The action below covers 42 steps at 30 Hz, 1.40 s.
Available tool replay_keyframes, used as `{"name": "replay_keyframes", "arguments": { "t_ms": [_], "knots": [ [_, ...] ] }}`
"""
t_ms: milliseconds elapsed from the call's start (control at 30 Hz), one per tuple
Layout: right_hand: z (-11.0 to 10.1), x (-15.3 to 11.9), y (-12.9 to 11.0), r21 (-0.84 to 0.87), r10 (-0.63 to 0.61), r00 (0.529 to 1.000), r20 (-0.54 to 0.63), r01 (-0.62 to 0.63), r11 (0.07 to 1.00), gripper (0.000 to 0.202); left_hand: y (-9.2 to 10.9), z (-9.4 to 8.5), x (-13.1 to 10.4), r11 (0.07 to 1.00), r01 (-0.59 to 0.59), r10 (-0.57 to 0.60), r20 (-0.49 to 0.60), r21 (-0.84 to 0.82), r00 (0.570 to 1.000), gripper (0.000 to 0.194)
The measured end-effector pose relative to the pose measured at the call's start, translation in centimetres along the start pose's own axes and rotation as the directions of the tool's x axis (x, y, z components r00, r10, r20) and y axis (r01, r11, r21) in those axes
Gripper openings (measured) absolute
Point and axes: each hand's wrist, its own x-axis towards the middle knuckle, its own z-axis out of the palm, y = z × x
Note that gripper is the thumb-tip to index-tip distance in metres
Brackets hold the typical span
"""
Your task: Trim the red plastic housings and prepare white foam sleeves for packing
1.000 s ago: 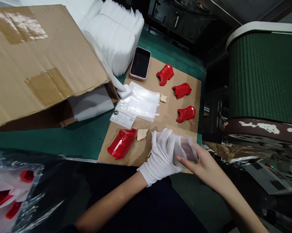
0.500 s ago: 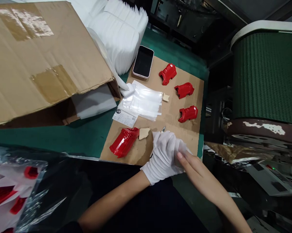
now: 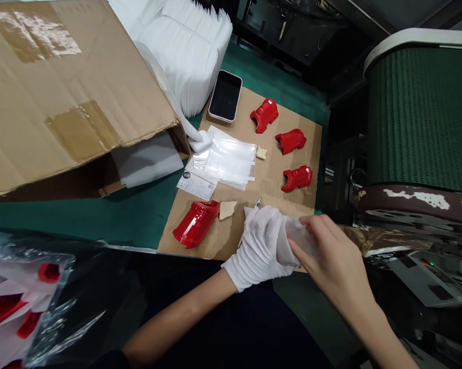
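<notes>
My left hand (image 3: 264,246), in a white glove, is closed around a translucent white wrap (image 3: 302,237); what may be inside it is hidden. My bare right hand (image 3: 329,251) has its thumb and fingers on the outer end of that wrap. Just beyond my left fingers, the blade of a utility knife (image 3: 258,203) shows on the cardboard sheet (image 3: 231,238). To the left of my gloved hand lies a glossy red plastic shell (image 3: 196,224), with a beige scrap (image 3: 227,209) touching it.
Three smaller red housings (image 3: 297,178) lie along the cardboard's right side. Clear bags (image 3: 231,159), a printed label (image 3: 196,185) and a phone (image 3: 225,96) are further left. A big carton (image 3: 73,92) and stacked white foam sheets (image 3: 192,51) stand left; a green conveyor (image 3: 423,118) is at right.
My right hand has turned and shifted right and slightly up, its fingers now curled at the wrap's end. More of the wrap shows between the hands. My left hand has barely moved.
</notes>
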Motion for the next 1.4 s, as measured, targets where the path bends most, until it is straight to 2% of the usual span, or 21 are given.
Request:
{"name": "replay_keyframes", "arguments": {
  "t_ms": [33, 100, 167, 233, 300, 533, 600, 700, 833, 900, 1033, 1133, 1200, 1333, 1400],
  "knots": [
    [0.2, 0.1, 0.0, 0.021, 0.011, 1.000, -0.022, -0.010, 1.000, 0.025, 0.0, 0.1, -0.2, 1.000, -0.021, 0.021, -0.046, 0.015, 0.999, 0.082],
    [0.6, 0.2, 0.1, 0.114, 0.039, 0.999, 0.029, -0.042, 0.993, 0.035, 0.0, 0.2, -0.5, 0.998, -0.046, 0.050, -0.109, 0.039, 0.993, 0.091],
    [1.0, 0.3, 0.5, 0.139, 0.063, 0.989, 0.137, -0.082, 0.987, 0.027, 0.1, 0.2, -0.6, 0.998, -0.042, 0.047, -0.100, 0.049, 0.994, 0.096],
    [1.3, 0.4, 1.0, 0.077, 0.089, 0.979, 0.185, -0.105, 0.992, 0.019, 0.3, 0.2, -0.5, 0.998, -0.037, 0.041, -0.077, 0.052, 0.996, 0.097],
    [1.4, 0.5, 1.4, 0.041, 0.093, 0.983, 0.156, -0.101, 0.994, 0.029, 0.3, 0.3, -0.4, 0.998, -0.037, 0.040, -0.064, 0.049, 0.997, 0.098],
    [2.2, 0.4, 1.1, 0.091, 0.085, 0.992, 0.094, -0.094, 0.991, 0.022, -0.1, 1.1, 0.0, 0.998, -0.032, 0.033, -0.007, 0.058, 0.999, 0.093],
    [2.8, 0.4, 0.7, 0.073, 0.105, 0.990, 0.093, -0.112, 0.991, 0.018, -0.1, 1.1, 0.0, 0.998, -0.035, 0.036, -0.011, 0.061, 0.999, 0.091],
    [3.4, 0.8, 0.3, 0.042, 0.144, 0.984, 0.107, -0.149, 0.988, 0.013, 0.0, 1.0, 0.1, 0.997, -0.039, 0.044, -0.073, 0.069, 0.996, 0.091],
    [2.0, 0.9, 0.3, 0.162, 0.125, 0.966, 0.226, -0.164, 0.973, 0.006, 0.1, 1.0, 0.0, 0.996, -0.033, 0.041, -0.096, 0.088, 0.995, 0.095],
    [0.8, 0.7, 0.5, 0.223, 0.086, 0.958, 0.275, -0.151, 0.963, 0.016, 0.1, 1.0, 0.0, 0.993, -0.015, 0.026, -0.097, 0.116, 0.995, 0.102],
    [0.2, 0.0, 1.0, 0.133, 0.090, 0.964, 0.252, -0.127, 0.983, 0.024, 0.1, 0.9, -0.1, 0.985, 0.007, 0.011, -0.101, 0.174, 0.995, 0.109],
    [1.4, 0.1, 0.9, 0.093, 0.108, 0.982, 0.152, -0.123, 0.988, 0.028, 0.0, 1.0, -0.5, 0.991, 0.008, 0.001, -0.069, 0.136, 0.998, 0.106],
    [2.0, 0.4, 0.8, 0.118, 0.115, 0.985, 0.132, -0.131, 0.984, 0.031, -0.2, 1.1, -0.8, 0.996, 0.012, -0.009, -0.035, 0.094, 0.999, 0.105],
    [1.6, 1.2, 0.8, 0.335, 0.052, 0.965, 0.258, -0.140, 0.932, 0.024, -0.1, 0.8, -0.1, 1.000, 0.023, -0.023, -0.021, 0.016, 1.000, 0.104],
    [1.0, 1.6, 0.8, 0.447, 0.009, 0.955, 0.298, -0.148, 0.882, 0.030, 0.3, 0.0, 1.0, 0.986, 0.103, -0.094, 0.079, -0.128, 0.992, 0.095]
  ]
}}
